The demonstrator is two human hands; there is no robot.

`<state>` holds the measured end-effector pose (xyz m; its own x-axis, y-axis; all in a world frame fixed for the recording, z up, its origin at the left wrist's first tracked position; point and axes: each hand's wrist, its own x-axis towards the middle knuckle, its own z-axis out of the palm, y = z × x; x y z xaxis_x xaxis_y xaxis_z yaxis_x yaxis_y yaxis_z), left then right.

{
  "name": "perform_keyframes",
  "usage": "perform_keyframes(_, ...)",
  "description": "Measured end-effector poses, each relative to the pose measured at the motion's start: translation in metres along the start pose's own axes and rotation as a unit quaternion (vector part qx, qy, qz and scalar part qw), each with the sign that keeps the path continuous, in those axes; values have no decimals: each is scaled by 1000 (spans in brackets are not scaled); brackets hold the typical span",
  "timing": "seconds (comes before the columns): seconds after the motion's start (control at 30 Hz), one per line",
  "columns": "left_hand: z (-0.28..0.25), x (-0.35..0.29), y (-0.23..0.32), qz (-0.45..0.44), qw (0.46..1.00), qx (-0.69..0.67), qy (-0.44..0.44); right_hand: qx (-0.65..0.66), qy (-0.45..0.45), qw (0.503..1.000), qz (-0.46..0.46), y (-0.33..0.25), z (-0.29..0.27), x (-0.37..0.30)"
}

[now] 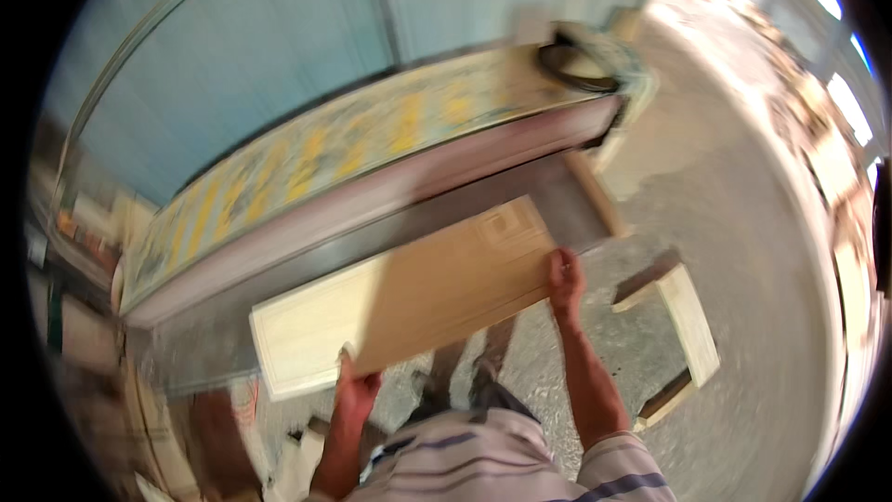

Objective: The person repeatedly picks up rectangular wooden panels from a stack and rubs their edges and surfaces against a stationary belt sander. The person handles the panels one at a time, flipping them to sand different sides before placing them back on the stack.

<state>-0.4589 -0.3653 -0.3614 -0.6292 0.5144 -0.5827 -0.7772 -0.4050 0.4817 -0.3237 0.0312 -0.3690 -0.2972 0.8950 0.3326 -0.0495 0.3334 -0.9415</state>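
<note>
A long, pale wooden panel [446,279] is held up in front of me in both hands, tilted so that its right end is farther away. Grooves run along its border and form an angular pattern at the far right corner. Its left part is brightly lit, the rest in shade. My left hand [356,390] grips the near long edge, with the thumb on top. Around the right end is my right hand [566,281], its fingers closed on the edge. The panel hides the undersides of both grips. The picture is somewhat blurred.
Beyond the panel stretches a long machine bed [316,163] with a worn yellow-and-grey surface and a dark ring-shaped part [578,74] at its right end. Blue sheet wall [279,46] rises behind. An angled wooden frame piece [689,321] lies on the floor at right; boards [153,418] lean at lower left.
</note>
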Motion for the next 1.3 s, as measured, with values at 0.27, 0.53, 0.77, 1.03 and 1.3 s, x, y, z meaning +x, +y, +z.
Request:
perform_keyframes(0.27, -53, -76, 52, -84, 838, 534, 82, -11, -18, 998, 53, -9, -5, -8)
perform_keyframes(0.53, -111, -91, 93, 255, 450, 787, 336, 14, 2, 995, 94, 15, -9, -11)
perform_keyframes(0.77, -117, -71, 118, 294, 509, 754, 293, -19, 15, 996, 89, -17, 23, -10)
perform_keyframes(1.03, -110, -48, 144, 256, 535, 743, 310, -129, 21, 987, 89, -6, 47, -1)
perform_keyframes(1.3, -124, -21, 164, 196, 621, 667, 361, -123, 34, 985, 118, 8, 64, 2)
